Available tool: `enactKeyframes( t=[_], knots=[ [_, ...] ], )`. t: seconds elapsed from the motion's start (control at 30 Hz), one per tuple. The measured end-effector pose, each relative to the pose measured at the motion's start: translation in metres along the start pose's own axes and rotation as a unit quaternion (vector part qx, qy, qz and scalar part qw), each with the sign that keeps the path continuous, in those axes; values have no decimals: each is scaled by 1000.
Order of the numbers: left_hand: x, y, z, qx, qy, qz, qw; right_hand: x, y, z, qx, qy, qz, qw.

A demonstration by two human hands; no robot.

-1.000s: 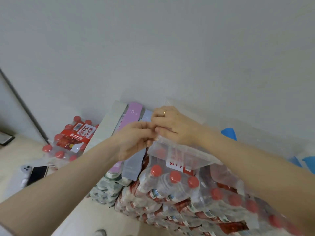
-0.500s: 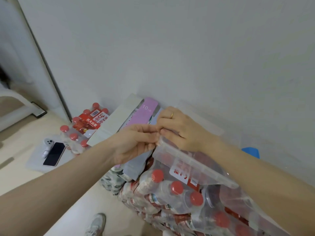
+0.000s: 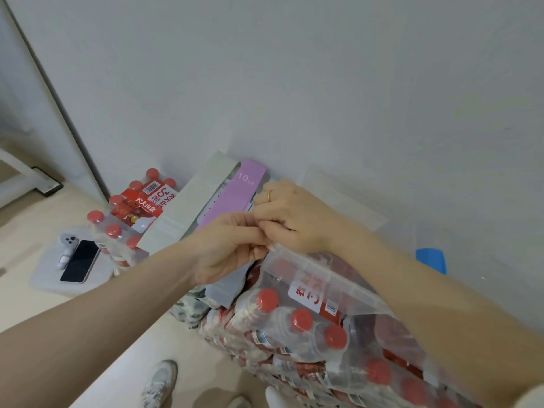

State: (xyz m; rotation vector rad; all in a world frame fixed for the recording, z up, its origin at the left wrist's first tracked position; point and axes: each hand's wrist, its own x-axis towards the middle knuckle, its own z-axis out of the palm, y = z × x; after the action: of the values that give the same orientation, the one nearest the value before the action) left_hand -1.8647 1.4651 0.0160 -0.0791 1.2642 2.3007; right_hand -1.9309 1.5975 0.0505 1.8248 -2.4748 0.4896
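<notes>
Red-capped floor pack (image 3: 132, 213) sits far left, idle. Left hand (image 3: 223, 251) and right hand (image 3: 297, 219) both pinch the upper-left corner of the clear plastic bag (image 3: 329, 278), which is draped over the stacked bottles (image 3: 300, 319). Likely opening the corner; next, part the fingertips. The bag's long axis runs down-right, with the corner pointing up-left.

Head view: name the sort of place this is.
Probably a storeroom corner in a home: shrink-wrapped bottle packs stacked against a bare wall, another pack on the floor, a phone nearby.
</notes>
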Motion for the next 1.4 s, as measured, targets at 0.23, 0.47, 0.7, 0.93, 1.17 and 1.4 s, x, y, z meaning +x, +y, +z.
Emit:
enactKeyframes(
  t=[0.23, 0.47, 0.7, 0.93, 1.17, 1.4],
  knots=[
    [1, 8, 8, 19, -26, 10, 999, 0, -9, -13, -9, 50, 31, 998],
    [-9, 6, 2, -3, -40, 0, 999, -6, -19, -51, 63, 169, 93, 979],
    [-6, 14, 7, 54, -53, -33, 997, -33, -31, -50, 31, 8, 192, 981],
    [0, 24, 9, 117, -27, -61, 991, -87, -66, -43, -113, 15, 388, 915],
    [5, 23, 10, 259, 9, -43, 965, -116, -96, -30, -128, -37, 562, 817],
    [9, 34, 12, 361, -41, -28, 931, -112, -88, -72, -332, 40, 574, 747]
  ],
)
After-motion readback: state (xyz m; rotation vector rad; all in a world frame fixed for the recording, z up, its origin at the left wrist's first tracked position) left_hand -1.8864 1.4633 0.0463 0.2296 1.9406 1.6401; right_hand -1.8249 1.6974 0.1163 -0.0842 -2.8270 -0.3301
